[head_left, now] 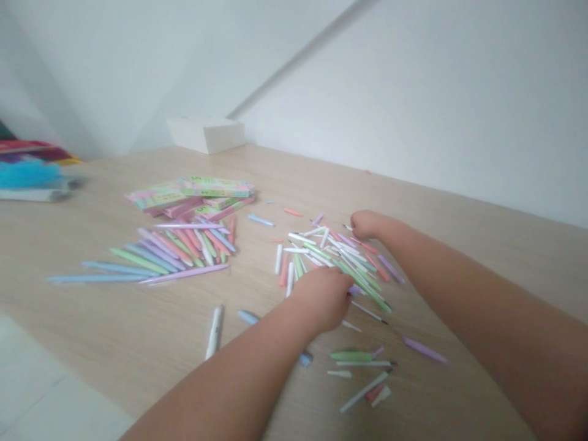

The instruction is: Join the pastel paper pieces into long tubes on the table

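My left hand (327,298) is closed at the near edge of a loose pile of pen parts. A small purple pen part (354,290) shows at its fingertips. At the pile's far right side, my right hand (365,225) is pinched, and a thin white piece with a dark tip (348,227) pokes out from its fingers. The pile holds white tubes (278,259), long green pieces (367,285), and coral and purple parts (391,269). Blur hides finer detail.
Left of the pile lie pastel pens (172,248) in a heap, with printed boxes (202,195) behind. A white marker (214,332) and loose green pieces (351,356) are nearer. A white box (206,135) stands by the wall; a bright blue item (30,174) sits far left.
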The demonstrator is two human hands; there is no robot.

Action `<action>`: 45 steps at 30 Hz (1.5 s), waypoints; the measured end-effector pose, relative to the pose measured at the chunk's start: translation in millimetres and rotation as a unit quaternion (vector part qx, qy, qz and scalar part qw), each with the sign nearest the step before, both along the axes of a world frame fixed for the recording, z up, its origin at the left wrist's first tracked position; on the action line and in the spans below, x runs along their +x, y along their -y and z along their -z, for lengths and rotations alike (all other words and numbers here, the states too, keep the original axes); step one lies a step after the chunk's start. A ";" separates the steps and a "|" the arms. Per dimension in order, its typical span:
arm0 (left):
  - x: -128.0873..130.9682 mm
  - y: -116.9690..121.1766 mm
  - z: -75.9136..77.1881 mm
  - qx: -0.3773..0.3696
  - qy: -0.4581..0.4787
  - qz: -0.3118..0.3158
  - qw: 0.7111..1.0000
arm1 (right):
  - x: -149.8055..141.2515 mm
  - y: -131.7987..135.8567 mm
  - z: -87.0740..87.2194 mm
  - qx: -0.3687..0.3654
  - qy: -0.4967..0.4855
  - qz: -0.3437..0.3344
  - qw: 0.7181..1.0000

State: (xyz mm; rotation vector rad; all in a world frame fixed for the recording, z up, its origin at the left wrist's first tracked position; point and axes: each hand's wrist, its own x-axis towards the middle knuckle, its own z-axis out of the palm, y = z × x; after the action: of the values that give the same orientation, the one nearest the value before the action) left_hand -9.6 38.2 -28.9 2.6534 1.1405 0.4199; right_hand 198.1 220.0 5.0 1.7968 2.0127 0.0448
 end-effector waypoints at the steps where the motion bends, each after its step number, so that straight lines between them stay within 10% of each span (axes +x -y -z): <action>1: -0.1 0.0 0.0 -0.002 0.000 -0.001 1.000 | -2.4 -3.8 0.3 -0.013 0.006 0.001 1.000; 10: -0.2 -0.6 1.2 -0.005 0.006 -0.001 1.000 | -6.6 -2.0 -11.9 -0.052 -0.004 -0.004 0.999; 16: -0.6 -1.8 3.8 -0.005 0.007 -0.003 1.000 | -2.6 21.8 -20.6 0.091 -0.086 -0.013 0.992; 21: -0.7 -2.7 6.9 -0.002 0.013 0.004 1.000 | 14.6 85.3 -18.6 0.212 -0.159 -0.021 0.964; 27: 0.3 -3.5 9.2 0.015 0.018 0.021 1.000 | 57.7 187.1 14.0 0.204 -0.232 -0.033 0.950; 31: -1.1 -3.4 1.9 0.022 0.040 0.031 0.998 | 76.6 210.0 36.1 0.194 -0.251 -0.042 0.947; 38: 19.7 44.9 -19.4 0.022 0.120 0.194 0.973 | 74.8 200.0 45.1 0.191 -0.231 -0.037 0.953; 45: 64.9 94.4 -4.4 0.058 0.012 0.322 0.945 | 72.0 199.6 49.2 0.221 -0.216 0.000 0.951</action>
State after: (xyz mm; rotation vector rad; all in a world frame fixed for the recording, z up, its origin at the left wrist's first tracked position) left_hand 55.3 -56.3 -24.5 2.9008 0.1962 0.3921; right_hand 270.1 20.4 -44.2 2.2372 2.4581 0.1195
